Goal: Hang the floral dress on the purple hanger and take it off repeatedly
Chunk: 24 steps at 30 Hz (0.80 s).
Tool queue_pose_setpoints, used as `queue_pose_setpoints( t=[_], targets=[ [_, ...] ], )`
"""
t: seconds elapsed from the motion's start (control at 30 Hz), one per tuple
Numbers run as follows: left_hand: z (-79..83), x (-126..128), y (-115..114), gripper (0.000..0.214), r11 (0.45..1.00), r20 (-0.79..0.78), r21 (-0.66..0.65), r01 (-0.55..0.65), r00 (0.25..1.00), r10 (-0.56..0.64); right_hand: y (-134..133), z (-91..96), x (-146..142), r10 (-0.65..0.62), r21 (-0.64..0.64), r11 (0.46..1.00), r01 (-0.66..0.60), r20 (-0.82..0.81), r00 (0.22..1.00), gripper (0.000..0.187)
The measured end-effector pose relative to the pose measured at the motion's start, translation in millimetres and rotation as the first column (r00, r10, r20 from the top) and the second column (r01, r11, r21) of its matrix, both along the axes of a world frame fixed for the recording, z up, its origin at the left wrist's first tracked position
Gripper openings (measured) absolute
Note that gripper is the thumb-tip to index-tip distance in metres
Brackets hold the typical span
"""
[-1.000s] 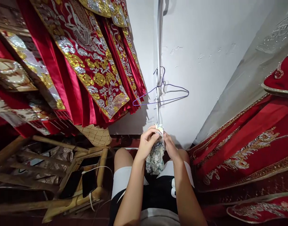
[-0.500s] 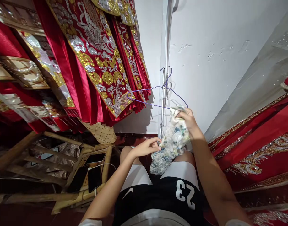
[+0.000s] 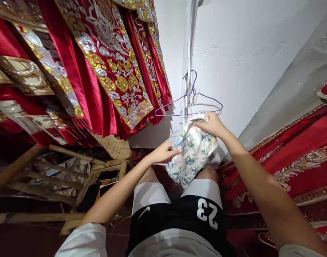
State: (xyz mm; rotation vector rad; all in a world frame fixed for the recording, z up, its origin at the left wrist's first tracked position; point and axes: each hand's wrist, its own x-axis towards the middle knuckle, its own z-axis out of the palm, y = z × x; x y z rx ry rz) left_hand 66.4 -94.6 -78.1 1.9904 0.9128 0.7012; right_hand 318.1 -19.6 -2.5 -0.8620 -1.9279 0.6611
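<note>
Left hand [image 3: 164, 152] pinching one side of this floral-print cloth [image 3: 192, 151], right hand [image 3: 211, 125] gripping the top — purple wire hanger [image 3: 192, 92] just beyond, from where I'm standing.

Ahead of the hands [image 3: 213, 125] is a white wall [image 3: 238, 28], its surface marked in patches. A pale vertical strip [image 3: 189, 35] runs down it. Left of the hands, red embroidered garments [image 3: 120, 82] hang, casting shadow on the wall. Below these, a bamboo chair [image 3: 69, 153] stands on a dark reddish tiled floor [image 3: 120, 239]. Right of the hands, I observe a translucent sheet [image 3: 291, 82] and red cloth [image 3: 302, 178]. Lighting: bright on the wall, dim at floor level.
</note>
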Motion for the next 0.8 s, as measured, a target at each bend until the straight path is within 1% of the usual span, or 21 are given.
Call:
queue_pose_setpoints(
  t=[0.03,0.07,0.1,0.17,0.23,0.27,0.33,0.4,0.47,0.5,0.53,0.6,0.67,0.73,0.8],
  targets=[
    [0.7,-4.6,-1.0,0.045,0.999,-0.04,0.027,-0.022,0.999,0.024,14.1,-6.9,1.5,-0.089,0.046,0.995,0.092,-0.081,0.993,0.025],
    [2.2,-8.9,-1.7,0.044,0.998,-0.092,0.051,-0.032,0.995,0.036,28.1,-15.0,1.2,-0.145,0.059,0.986,0.155,-0.149,0.978,0.032],
    [4.5,-12.6,-2.2,0.041,0.997,-0.15,0.07,-0.03,0.988,0.04,41.3,-23.7,-0.3,-0.184,0.039,0.98,0.193,-0.177,0.967,0.035],
    [10.5,-17.8,-3.1,0.03,0.994,-0.267,0.108,-0.019,0.963,0.047,62.3,-41.4,-3.8,-0.268,-0.047,0.963,0.264,-0.126,0.955,0.03],
    [16.2,-21.5,-3.6,0.015,0.988,-0.379,0.155,-0.007,0.923,0.066,73.0,-56.8,-3.0,-0.342,-0.116,0.935,0.336,-0.038,0.939,0.023],
    [18.2,-23.8,-3.3,0.011,0.984,-0.438,0.179,-0.004,0.895,0.083,74.3,-63.0,0.4,-0.371,-0.129,0.921,0.367,-0.012,0.928,0.023],
    [21.2,-31.1,0.3,0.012,0.978,-0.564,0.208,-0.019,0.815,0.136,69.8,-71.4,13.0,-0.412,-0.125,0.904,0.408,-0.003,0.911,0.027],
    [24.6,-42.3,9.3,0.014,0.977,-0.669,0.201,-0.064,0.72,0.185,59.8,-73.7,30.3,-0.437,-0.098,0.894,0.438,0.029,0.899,0.03],
    [31.5,-54.8,24.7,0.014,0.973,-0.715,0.196,-0.119,0.662,0.225,48.6,-70.6,46.8,-0.453,-0.058,0.887,0.458,0.087,0.887,0.034],
    [36.9,-60.3,34.3,0.015,0.965,-0.709,0.223,-0.135,0.657,0.255,43.4,-67.6,53.4,-0.462,-0.037,0.883,0.469,0.111,0.88,0.036],
    [43.9,-64.6,44.6,0.016,0.95,-0.687,0.277,-0.144,0.662,0.3,38.7,-64.1,58.6,-0.472,-0.018,0.878,0.478,0.125,0.872,0.037],
    [61.5,-69.5,65.1,0.017,0.897,-0.612,0.413,-0.157,0.682,0.401,30.4,-56.6,64.3,-0.498,0.0,0.865,0.502,0.122,0.858,0.038],
    [80.1,-70.5,81.5,0.015,0.842,-0.541,0.514,-0.163,0.7,0.466,23.4,-49.9,64.7,-0.516,-0.005,0.855,0.519,0.101,0.851,0.037],
    [93.8,-71.2,90.6,0.014,0.805,-0.465,0.562,-0.191,0.732,0.498,17.5,-45.1,61.0,-0.52,-0.028,0.851,0.524,0.078,0.85,0.035],
    [99.0,-75.0,92.1,0.016,0.763,-0.305,0.581,-0.284,0.793,0.527,13.2,-42.8,54.8,-0.517,-0.052,0.853,0.52,0.066,0.854,0.035]
  ],
)
